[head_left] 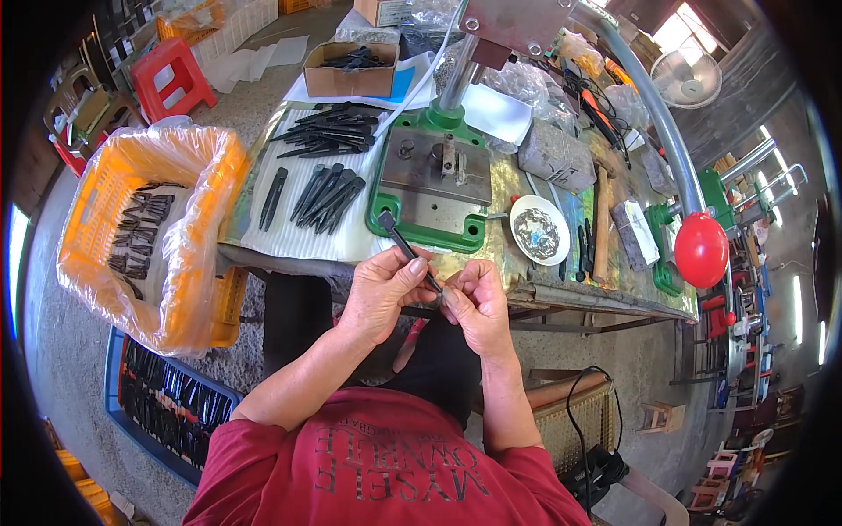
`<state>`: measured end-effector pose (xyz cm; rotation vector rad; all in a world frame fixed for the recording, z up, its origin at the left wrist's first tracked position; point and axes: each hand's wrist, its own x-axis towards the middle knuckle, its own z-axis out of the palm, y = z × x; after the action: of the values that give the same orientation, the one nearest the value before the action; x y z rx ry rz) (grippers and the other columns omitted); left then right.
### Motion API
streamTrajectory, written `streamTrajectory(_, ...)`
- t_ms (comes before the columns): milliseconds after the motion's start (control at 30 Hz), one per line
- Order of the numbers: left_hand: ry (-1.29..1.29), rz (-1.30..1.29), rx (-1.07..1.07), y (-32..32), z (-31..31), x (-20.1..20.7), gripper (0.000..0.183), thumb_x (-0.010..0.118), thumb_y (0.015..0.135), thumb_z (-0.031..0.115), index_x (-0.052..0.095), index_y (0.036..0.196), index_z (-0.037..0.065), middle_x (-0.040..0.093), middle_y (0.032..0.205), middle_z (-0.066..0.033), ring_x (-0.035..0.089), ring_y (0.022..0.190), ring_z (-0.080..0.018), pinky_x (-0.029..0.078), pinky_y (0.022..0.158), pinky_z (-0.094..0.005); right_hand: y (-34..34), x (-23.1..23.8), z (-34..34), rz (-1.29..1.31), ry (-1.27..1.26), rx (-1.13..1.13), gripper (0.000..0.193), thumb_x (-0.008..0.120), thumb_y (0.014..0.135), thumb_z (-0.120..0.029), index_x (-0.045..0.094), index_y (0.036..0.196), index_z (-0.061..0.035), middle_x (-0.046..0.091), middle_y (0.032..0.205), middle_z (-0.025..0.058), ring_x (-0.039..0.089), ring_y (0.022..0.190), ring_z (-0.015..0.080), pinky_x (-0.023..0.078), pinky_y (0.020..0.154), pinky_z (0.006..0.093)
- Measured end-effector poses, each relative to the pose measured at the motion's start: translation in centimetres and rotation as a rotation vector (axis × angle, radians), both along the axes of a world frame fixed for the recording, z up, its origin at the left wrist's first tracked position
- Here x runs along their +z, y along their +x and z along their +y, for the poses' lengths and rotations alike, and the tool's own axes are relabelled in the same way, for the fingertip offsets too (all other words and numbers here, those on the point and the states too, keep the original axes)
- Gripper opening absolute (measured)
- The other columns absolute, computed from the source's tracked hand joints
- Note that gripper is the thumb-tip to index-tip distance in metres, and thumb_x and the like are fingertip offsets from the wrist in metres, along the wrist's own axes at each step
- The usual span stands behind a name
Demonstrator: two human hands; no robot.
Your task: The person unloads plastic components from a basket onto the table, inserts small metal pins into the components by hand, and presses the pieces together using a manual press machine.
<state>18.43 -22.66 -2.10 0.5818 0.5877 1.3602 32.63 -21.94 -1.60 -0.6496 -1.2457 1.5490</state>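
Note:
My left hand [383,289] is closed around a slim black tapered piece [399,235], its wider end tilted up and away toward the press. My right hand [475,305] pinches at the near end of that piece; whatever lies between the fingertips is too small to make out. Just beyond my hands stands a green press base [427,235] with a steel plate and a small fixture. A white bowl [537,203] of small metal bits sits right of it. Similar black pieces [328,198] lie in groups on white foam sheeting [250,237] to the left.
A plastic-lined orange crate [230,167] holding dark pieces is at left, above a blue crate [112,394]. A cardboard box [349,83] stands at the back. The press lever's red ball [702,250] hangs at right. A wooden-handled hammer [602,223] lies near a grey block [556,160].

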Motion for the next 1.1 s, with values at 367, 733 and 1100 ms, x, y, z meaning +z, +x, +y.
streamTrajectory(367, 0.095, 0.144, 0.111, 0.2, -0.1, -0.4, 0.012, 0.054, 0.079, 0.014, 0.054, 0.086, 0.004, 0.057, 0.077, -0.0038, 0.052, 0.062, -0.0096, 0.042, 0.052, -0.0188, -1.3, -0.2, -0.6, 0.021, 0.027, -0.131, 0.02, 0.049, 0.079, 0.001, 0.033, 0.088, -0.0082, 0.045, 0.068, 0.0013, 0.04, 0.053, 0.0048, 0.033, 0.045, 0.017)
streamTrajectory(733, 0.03, 0.105, 0.152, 0.3, -0.2, 0.3, 0.011, 0.052, 0.081, 0.013, 0.054, 0.087, 0.004, 0.057, 0.079, -0.0034, 0.055, 0.065, -0.0098, 0.045, 0.049, -0.0185, -1.6, -1.2, 0.0, 0.04, 0.025, -0.215, 0.027, 0.054, 0.079, -0.006, 0.035, 0.097, -0.0098, 0.049, 0.07, 0.0026, 0.041, 0.05, 0.0066, 0.033, 0.043, 0.018)
streamTrajectory(1100, -0.032, 0.066, 0.161, -0.4, 0.5, 0.8, 0.012, 0.052, 0.081, 0.016, 0.052, 0.086, 0.006, 0.056, 0.077, -0.0031, 0.057, 0.063, -0.0121, 0.04, 0.043, -0.018, -2.0, -1.3, 0.0, 0.077, 0.026, -0.171, 0.016, 0.048, 0.083, -0.01, 0.037, 0.094, -0.007, 0.044, 0.064, 0.0003, 0.038, 0.049, 0.0067, 0.034, 0.043, 0.0182)
